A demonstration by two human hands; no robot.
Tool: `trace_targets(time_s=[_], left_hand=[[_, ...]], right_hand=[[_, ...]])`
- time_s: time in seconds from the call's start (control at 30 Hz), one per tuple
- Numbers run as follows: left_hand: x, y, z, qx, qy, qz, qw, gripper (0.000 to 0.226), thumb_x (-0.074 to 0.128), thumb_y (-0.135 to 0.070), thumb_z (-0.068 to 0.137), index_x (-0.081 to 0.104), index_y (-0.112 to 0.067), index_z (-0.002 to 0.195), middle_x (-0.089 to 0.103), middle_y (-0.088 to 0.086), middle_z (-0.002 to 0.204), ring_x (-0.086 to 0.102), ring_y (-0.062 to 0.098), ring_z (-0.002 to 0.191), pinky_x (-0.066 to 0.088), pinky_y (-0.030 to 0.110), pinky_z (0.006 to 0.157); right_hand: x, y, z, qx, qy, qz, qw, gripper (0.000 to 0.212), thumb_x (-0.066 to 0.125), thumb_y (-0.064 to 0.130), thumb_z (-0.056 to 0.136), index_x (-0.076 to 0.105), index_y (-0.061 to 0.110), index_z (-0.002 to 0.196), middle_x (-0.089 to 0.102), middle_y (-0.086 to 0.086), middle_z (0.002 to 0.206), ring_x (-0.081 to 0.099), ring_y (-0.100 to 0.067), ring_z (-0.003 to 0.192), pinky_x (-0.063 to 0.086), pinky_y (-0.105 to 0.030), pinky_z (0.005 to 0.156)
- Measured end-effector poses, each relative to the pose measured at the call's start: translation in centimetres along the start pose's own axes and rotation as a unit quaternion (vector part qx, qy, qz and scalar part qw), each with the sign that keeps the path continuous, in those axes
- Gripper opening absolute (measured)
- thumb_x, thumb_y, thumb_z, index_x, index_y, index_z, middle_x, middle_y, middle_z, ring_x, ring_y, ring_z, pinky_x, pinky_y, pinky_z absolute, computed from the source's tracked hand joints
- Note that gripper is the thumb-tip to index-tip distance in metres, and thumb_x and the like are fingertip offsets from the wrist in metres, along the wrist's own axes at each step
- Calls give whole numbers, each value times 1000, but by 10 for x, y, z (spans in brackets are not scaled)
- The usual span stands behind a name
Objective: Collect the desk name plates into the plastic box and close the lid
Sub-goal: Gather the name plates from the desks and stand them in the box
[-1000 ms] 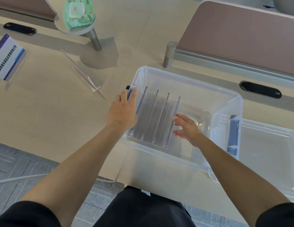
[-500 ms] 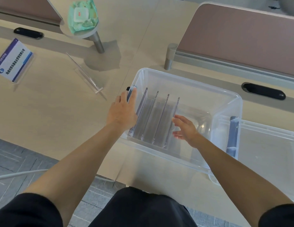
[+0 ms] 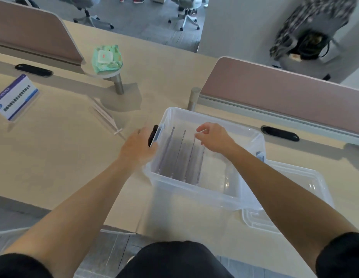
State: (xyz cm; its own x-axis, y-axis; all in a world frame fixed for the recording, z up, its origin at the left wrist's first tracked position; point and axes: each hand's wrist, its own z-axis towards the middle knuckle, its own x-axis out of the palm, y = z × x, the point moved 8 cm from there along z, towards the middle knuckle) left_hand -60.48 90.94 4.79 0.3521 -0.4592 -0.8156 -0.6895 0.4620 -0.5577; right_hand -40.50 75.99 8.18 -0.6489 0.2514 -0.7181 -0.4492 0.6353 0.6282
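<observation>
Tan desk: clear box, plates upright inside. Left hand grasps handle at 9 o'clock. Right hand over plates, fingers curled, grasp unclear.

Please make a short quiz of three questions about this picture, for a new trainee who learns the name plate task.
1. True or false: the lid is already closed on the plastic box.
2. Which hand rests at the box's left latch? A) left hand B) right hand C) neither
3. Fill in: two name plates remain on the desk, a clear name plate and a ______ name plate farther left.

Key
1. False: the lid lies beside the box, on its right.
2. A
3. printed
</observation>
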Motion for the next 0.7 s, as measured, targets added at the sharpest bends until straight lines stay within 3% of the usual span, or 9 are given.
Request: trace_targets(time_s=[0.07,0.13,0.23,0.33,0.43,0.57,0.7], left_hand=[[-15,10,-11,5,-6,-16,1000,17,50,-31,81,51,-14,86,53,3,85,56,32,91,47,40,79],[-31,27,-22,-6,-5,-25,1000,17,53,-24,87,48,-17,72,49,0,74,56,30,85,40,32,72],[-49,63,-31,-38,-9,-55,998,13,54,-22,90,67,-17,88,58,-3,88,57,21,85,43,28,74],[-71,91,-30,-50,-15,-64,997,15,54,-17,85,65,-27,87,61,-4,91,57,21,85,46,30,76],[-94,119,-23,-87,-21,-61,994,19,56,-22,85,68,-25,99,65,-3,96,60,21,91,42,24,76],[-123,148,-7,-122,-31,-10,992,33,58,-23,89,64,-18,121,66,3,115,60,24,107,45,28,91],[-147,175,25,-123,-29,57,990,38,58,-24,93,56,-18,130,60,6,123,56,25,111,45,34,97]], right_hand=[[4,30,-13,-26,-6,-25,999,13,61,36,89,64,30,100,72,-1,102,68,-18,91,56,-39,87],[13,61,-22,-52,1,-46,998,10,61,35,89,65,31,97,72,1,100,68,-18,91,55,-38,87],[32,100,-25,-90,26,-88,992,19,59,35,92,68,26,106,70,3,101,67,-15,91,53,-32,84],[51,136,-17,-131,50,-110,984,17,58,33,93,68,26,104,66,8,98,65,-13,93,46,-23,74],[75,166,1,-163,81,-114,977,16,58,31,92,67,26,103,65,9,101,63,-12,96,43,-21,70],[108,196,36,-197,103,-114,968,29,57,32,92,68,18,116,67,0,114,60,-16,101,41,-25,81],[144,213,71,-182,121,-129,967,33,55,35,93,64,19,120,63,-5,125,59,-22,111,46,-31,93]])
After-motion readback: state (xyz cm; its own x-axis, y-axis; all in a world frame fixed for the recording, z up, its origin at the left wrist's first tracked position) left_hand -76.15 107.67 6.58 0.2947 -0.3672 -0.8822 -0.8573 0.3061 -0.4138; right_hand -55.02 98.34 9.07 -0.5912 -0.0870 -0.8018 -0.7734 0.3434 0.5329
